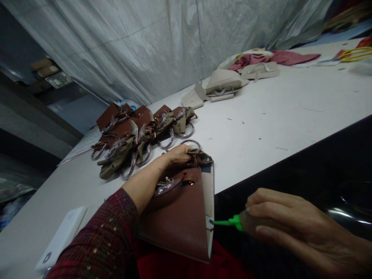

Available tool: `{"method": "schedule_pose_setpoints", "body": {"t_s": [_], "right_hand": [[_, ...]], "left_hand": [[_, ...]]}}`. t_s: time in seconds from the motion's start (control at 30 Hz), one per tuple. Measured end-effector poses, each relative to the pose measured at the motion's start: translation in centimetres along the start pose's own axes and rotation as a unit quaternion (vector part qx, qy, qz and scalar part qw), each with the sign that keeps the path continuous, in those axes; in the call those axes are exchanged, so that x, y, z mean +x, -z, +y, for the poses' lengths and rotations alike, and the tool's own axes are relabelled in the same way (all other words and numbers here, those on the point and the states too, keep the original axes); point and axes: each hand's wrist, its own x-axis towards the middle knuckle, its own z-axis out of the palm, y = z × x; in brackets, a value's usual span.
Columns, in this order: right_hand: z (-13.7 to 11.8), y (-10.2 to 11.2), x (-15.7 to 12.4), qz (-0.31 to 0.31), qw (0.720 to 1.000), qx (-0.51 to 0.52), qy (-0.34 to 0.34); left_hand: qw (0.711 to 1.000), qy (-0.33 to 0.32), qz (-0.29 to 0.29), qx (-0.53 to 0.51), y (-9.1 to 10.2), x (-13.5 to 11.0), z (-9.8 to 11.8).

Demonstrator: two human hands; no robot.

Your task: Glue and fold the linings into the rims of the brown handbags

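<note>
A brown handbag (pixel 177 215) with a pale side panel (pixel 208 193) leans at the near table edge, its side turned to the right. My left hand (pixel 178 155) is closed over the bag's top edge, by the zipper; some fingers are hidden behind it. My right hand (pixel 287 221) is wrapped round a small squeeze bottle (pixel 251 223) with a green nozzle (pixel 225 222). The nozzle's dark tip is at the lower part of the pale side panel, beside a small light patch; whether it touches I cannot tell. Plastic wrap covers the bag's handle (pixel 170 186).
Several more brown handbags (pixel 142 118) with wrapped handles crowd the table's left side. Beige bag pieces (pixel 223 81) and pink cloth (pixel 290 57) lie farther back. A white box-like object (pixel 62 236) sits at the near left. A grey sheet (pixel 162 42) hangs behind the white table (pixel 276 116).
</note>
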Motion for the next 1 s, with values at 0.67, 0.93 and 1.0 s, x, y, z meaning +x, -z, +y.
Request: {"method": "schedule_pose_setpoints", "body": {"t_s": [0.67, 0.93, 1.0], "right_hand": [[0.1, 2.3, 1.5, 0.118, 0.988, -0.072, -0.064], [2.8, 2.5, 1.3, 0.218, 0.965, -0.133, -0.065], [3.4, 2.6, 1.2, 0.224, 0.964, -0.117, -0.077]], "left_hand": [[0.944, -0.023, 0.228, 0.239, 9.5, -9.3, 11.8], [0.883, -0.023, 0.276, 0.378, 3.8, -11.9, 14.0], [0.897, -0.009, 0.253, 0.362, 2.4, -12.2, 13.7]]}}
